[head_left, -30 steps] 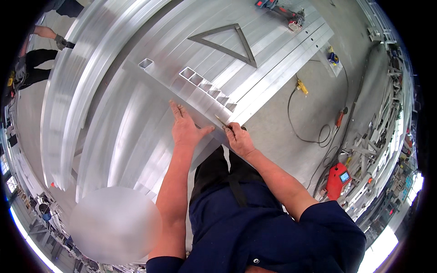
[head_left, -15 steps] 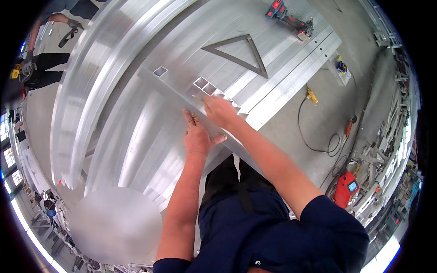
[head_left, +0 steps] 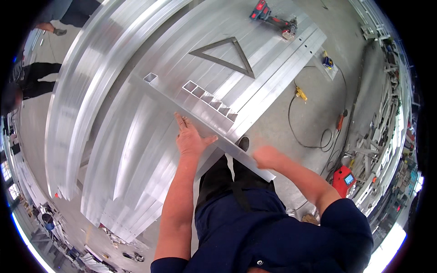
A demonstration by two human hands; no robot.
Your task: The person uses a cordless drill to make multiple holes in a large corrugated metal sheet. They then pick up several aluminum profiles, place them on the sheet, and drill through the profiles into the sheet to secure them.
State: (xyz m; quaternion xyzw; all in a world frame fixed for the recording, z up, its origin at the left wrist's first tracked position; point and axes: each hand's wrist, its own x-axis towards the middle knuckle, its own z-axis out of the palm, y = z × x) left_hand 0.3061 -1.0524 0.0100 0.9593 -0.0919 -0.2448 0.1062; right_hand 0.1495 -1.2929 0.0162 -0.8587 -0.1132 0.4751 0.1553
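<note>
My left hand (head_left: 190, 140) lies on a long flat aluminium bar (head_left: 227, 144), fingers stretched and thumb spread wide along it. The bar runs diagonally across a bed of aluminium profiles (head_left: 136, 109), its near end sticking out in front of my legs. Beside the bar's near half, my right hand (head_left: 269, 158) is smeared by motion, its fingers curled; whatever they hold is not visible. Against the bar's far side stand several open square tube ends (head_left: 210, 99) in a row, with a single square tube end (head_left: 150, 78) farther left.
A metal triangle (head_left: 226, 57) and a cordless power tool (head_left: 275, 20) lie on the profiles. To the right, a yellow connector (head_left: 300, 94) with a cable, a blue-and-yellow tape measure (head_left: 327, 62) and a red device with a screen (head_left: 343, 181). Another person (head_left: 38, 77) stands far left.
My right hand has swung away from the tube ends, down and right towards the bar's near end. The left hand still rests on the bar. The whole view has shifted slightly.
</note>
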